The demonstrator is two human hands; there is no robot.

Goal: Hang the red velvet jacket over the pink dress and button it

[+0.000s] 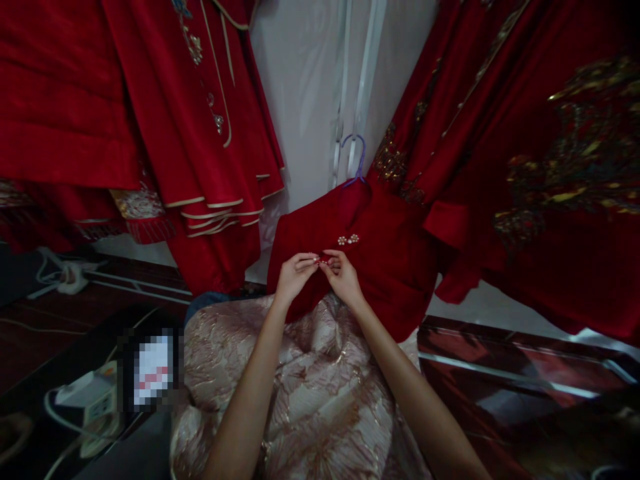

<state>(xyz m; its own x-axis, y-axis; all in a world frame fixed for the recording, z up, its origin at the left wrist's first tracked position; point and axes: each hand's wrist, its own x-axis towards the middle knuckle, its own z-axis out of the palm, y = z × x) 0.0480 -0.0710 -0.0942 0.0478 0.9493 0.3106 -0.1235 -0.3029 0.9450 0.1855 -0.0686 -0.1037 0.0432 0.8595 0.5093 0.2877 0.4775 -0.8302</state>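
A red garment (390, 267) on a purple hanger (360, 163) spreads across my lap. Near its collar sits a beaded flower fastener (349, 240). Just below that, my left hand (299, 272) and my right hand (341, 275) meet with fingertips pinched close together. Between them shows a small beaded fastener (323, 262) on the red cloth, partly covered by my fingers. Beneath the garment and my forearms lies a shiny pink brocade fabric (300, 387) with a flower pattern.
Red garments (190, 100) with gold piping hang at the left. Embroidered red garments (565, 153) hang at the right. A white power strip (100, 407) with cords lies at lower left, beside a blurred-out screen (153, 370). Metal rails (505, 373) run near the floor.
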